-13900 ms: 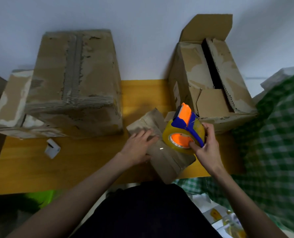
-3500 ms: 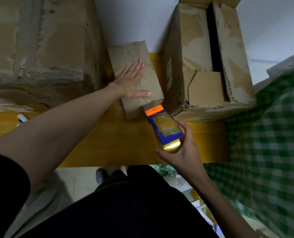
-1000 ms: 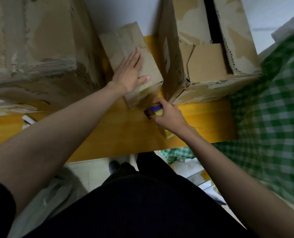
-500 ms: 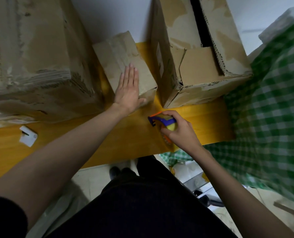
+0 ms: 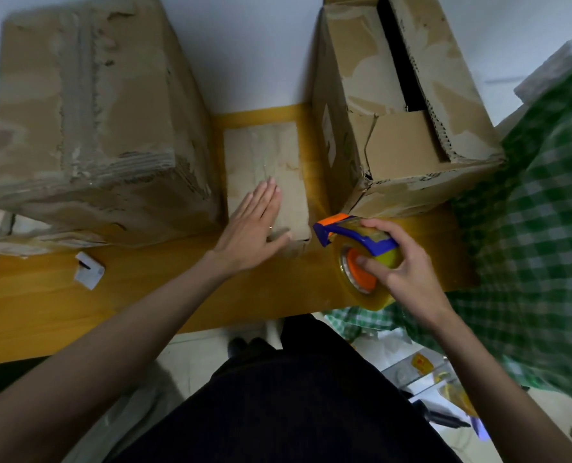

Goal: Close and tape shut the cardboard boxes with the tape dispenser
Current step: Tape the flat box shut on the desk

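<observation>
A small closed cardboard box (image 5: 264,155) lies on the yellow wooden table (image 5: 144,295) between two bigger boxes. My left hand (image 5: 249,230) rests flat on its near end with straight fingers. My right hand (image 5: 401,265) grips the tape dispenser (image 5: 361,255), blue and orange with a roll of clear yellowish tape, just right of the small box's near corner. The large box on the left (image 5: 91,121) is closed. The large box on the right (image 5: 398,105) has a dark gap between its top flaps.
A small white object (image 5: 89,270) lies on the table at the left. Green checked cloth (image 5: 528,228) hangs at the right. Below the table edge are my dark lap (image 5: 294,412) and clutter on the floor.
My right hand has lifted the dispenser away from the small box's near end and turned it so the roll's side faces up. My left hand stays flat on the box.
</observation>
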Demonstrator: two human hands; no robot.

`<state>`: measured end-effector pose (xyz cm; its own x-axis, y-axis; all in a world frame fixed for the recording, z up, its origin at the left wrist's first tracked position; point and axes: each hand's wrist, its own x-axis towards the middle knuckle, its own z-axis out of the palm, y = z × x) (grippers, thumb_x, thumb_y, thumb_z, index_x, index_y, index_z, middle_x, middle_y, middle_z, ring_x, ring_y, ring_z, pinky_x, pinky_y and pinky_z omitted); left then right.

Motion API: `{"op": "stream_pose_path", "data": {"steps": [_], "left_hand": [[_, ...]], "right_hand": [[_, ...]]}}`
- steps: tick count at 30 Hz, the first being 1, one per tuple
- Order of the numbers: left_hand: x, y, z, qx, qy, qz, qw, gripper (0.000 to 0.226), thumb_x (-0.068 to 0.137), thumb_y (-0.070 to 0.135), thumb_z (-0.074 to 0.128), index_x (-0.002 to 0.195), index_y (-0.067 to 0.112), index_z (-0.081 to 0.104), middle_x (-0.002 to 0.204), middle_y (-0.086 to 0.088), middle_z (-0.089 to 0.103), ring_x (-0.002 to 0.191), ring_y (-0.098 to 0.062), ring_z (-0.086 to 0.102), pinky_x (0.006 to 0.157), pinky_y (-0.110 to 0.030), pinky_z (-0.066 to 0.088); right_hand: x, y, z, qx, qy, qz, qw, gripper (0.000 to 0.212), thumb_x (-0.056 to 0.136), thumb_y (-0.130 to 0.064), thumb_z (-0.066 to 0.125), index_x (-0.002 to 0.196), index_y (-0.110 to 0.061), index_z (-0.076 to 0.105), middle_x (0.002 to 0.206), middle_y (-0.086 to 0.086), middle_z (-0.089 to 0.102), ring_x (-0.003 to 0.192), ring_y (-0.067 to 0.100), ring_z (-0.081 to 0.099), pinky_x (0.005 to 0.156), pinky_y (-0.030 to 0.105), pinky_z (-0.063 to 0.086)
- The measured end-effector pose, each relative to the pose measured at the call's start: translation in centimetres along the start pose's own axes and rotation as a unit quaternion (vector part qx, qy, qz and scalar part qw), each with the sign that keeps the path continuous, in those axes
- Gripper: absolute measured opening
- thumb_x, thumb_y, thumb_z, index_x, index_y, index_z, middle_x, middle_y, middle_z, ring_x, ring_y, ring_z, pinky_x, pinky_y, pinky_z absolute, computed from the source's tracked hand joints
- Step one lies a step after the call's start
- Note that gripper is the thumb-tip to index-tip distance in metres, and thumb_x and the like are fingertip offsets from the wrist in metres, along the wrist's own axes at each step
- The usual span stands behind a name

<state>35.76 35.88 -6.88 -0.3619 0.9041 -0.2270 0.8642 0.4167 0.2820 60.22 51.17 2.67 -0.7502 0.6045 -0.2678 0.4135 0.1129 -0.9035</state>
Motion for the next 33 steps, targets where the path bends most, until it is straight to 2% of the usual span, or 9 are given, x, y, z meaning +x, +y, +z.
{"op": "stream_pose_path", "data": {"steps": [4,9,12,16,19,25,29,31,33], "left_hand": [[3.3,0.2,-1.2,-0.018,0.047,-0.114,0.992,0.078,0.104,0.057,0.021,0.161,0.01,-0.005,0.168,-0.011,-0.015,0.155,-0.022,-0.014,0.127,-0.041,-0.001],[9.3,-1.4,-3.3,-0.014,0.002,-0.193,0.981,0.086,0.103,0.06,0.024,0.159,0.004,-0.008,0.167,-0.015,-0.015,0.155,-0.026,-0.014,0.127,-0.042,-0.001],[10.2,-1.7,-2.7,0.002,-0.004,-0.181,0.984,0.089,0.101,0.066,0.016,0.159,0.004,-0.011,0.166,-0.015,-0.019,0.154,-0.026,-0.018,0.127,-0.042,-0.002],[7.4,-1.2,-0.8,0.03,0.024,-0.125,0.991,0.086,0.1,0.067,0.008,0.159,0.007,-0.01,0.167,-0.012,-0.019,0.154,-0.023,-0.019,0.127,-0.041,-0.003],[4.5,-1.0,0.1,0.03,0.032,-0.053,0.998,0.084,0.102,0.066,0.015,0.161,0.009,-0.005,0.168,-0.011,-0.012,0.155,-0.022,-0.013,0.127,-0.04,-0.001],[1.2,-3.2,-0.1,-0.018,0.011,0.088,0.996,0.09,0.096,0.071,0.035,0.162,0.013,0.012,0.17,-0.004,0.006,0.156,-0.015,-0.001,0.127,-0.04,0.008],[2.3,-2.5,-1.5,-0.089,0.116,0.058,0.988,0.057,0.103,0.043,0.046,0.151,0.014,0.041,0.155,-0.001,0.039,0.145,-0.018,0.032,0.118,-0.043,0.031],[4.4,-1.7,-2.0,-0.091,0.154,0.032,0.983,0.046,0.105,0.033,0.046,0.146,0.014,0.049,0.145,-0.004,0.049,0.137,-0.022,0.039,0.113,-0.042,0.035],[6.5,-1.5,-2.0,-0.127,0.143,0.0,0.981,0.037,0.103,0.03,0.05,0.135,0.014,0.061,0.129,-0.005,0.061,0.128,-0.026,0.047,0.116,-0.047,0.03]], "right_hand": [[0.2,-0.6,0.3,0.021,0.007,-0.003,1.0,0.053,0.083,-0.009,0.077,0.125,-0.035,0.061,0.11,-0.033,0.065,0.103,0.0,0.064,0.089,0.022,0.052],[0.3,-1.6,0.4,0.034,0.005,-0.012,0.999,0.053,0.083,-0.006,0.077,0.126,-0.033,0.061,0.107,-0.029,0.067,0.099,0.004,0.066,0.08,0.021,0.055],[0.0,-2.1,0.0,0.047,0.014,-0.017,0.999,0.054,0.084,-0.005,0.076,0.127,-0.033,0.06,0.107,-0.033,0.065,0.098,0.001,0.065,0.077,0.017,0.055],[-0.4,-2.1,-0.6,0.068,0.027,-0.016,0.997,0.055,0.083,-0.003,0.076,0.127,-0.032,0.061,0.11,-0.032,0.065,0.101,0.003,0.066,0.079,0.024,0.058],[-0.4,-2.0,-1.0,0.073,0.027,-0.013,0.997,0.055,0.082,-0.003,0.077,0.126,-0.032,0.061,0.113,-0.031,0.065,0.106,0.004,0.065,0.088,0.028,0.057],[0.3,-1.9,-1.2,0.069,0.005,-0.012,0.998,0.056,0.082,-0.007,0.077,0.125,-0.038,0.06,0.115,-0.033,0.063,0.107,0.004,0.065,0.092,0.036,0.056],[0.6,-1.7,-1.1,0.078,0.001,-0.011,0.997,0.056,0.082,-0.007,0.077,0.127,-0.036,0.059,0.114,-0.033,0.063,0.106,0.003,0.064,0.089,0.029,0.056],[0.5,-1.7,-1.1,0.082,0.005,-0.011,0.997,0.056,0.082,-0.005,0.077,0.127,-0.034,0.06,0.113,-0.032,0.063,0.105,0.002,0.065,0.081,0.023,0.056],[0.3,-1.6,-1.2,0.089,0.008,-0.01,0.996,0.056,0.082,-0.002,0.076,0.126,-0.031,0.06,0.11,-0.033,0.064,0.1,0.0,0.066,0.074,0.018,0.055]]}}
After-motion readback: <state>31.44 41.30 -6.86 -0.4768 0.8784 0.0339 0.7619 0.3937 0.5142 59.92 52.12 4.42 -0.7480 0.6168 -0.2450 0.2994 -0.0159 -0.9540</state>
